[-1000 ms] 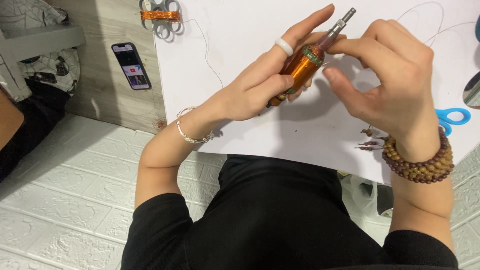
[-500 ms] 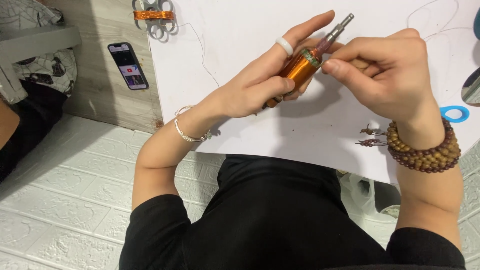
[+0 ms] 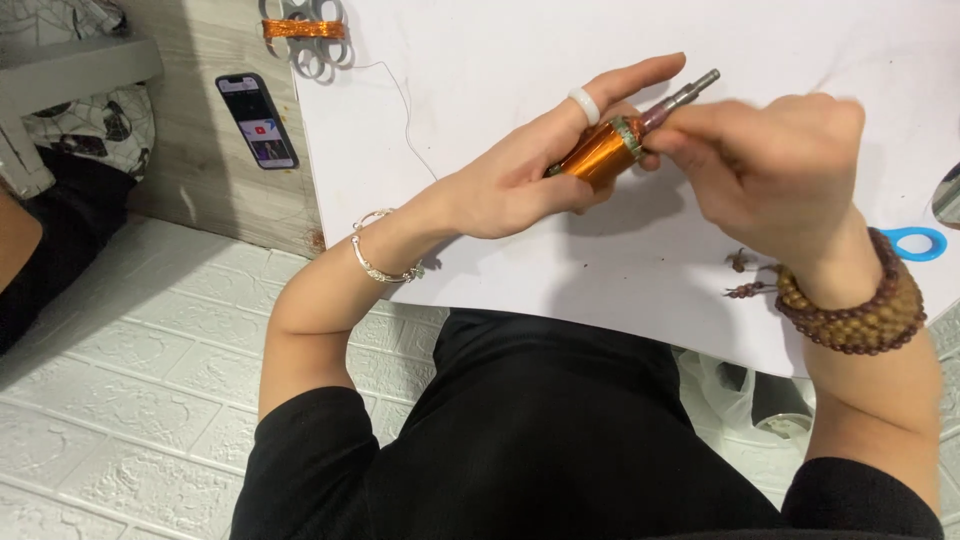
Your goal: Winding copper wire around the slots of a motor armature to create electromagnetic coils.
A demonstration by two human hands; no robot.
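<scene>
The white worktop [image 3: 480, 90] is carrying everything here, and the work is happening just above its middle. The left hand [image 3: 520, 180] is cradling a copper-wound rotor [image 3: 600, 155], fingers [image 3: 620, 85] half-spread, the thumb and lower fingers holding the coil body. The right hand [image 3: 770, 175] is pinching narrowly at the rotor's collar beside its steel shaft [image 3: 685, 98] (blurred, so the exact contact is unclear). A steady cradle and light fingertip pressure seem wise, since fine wire likely kinks easily.
</scene>
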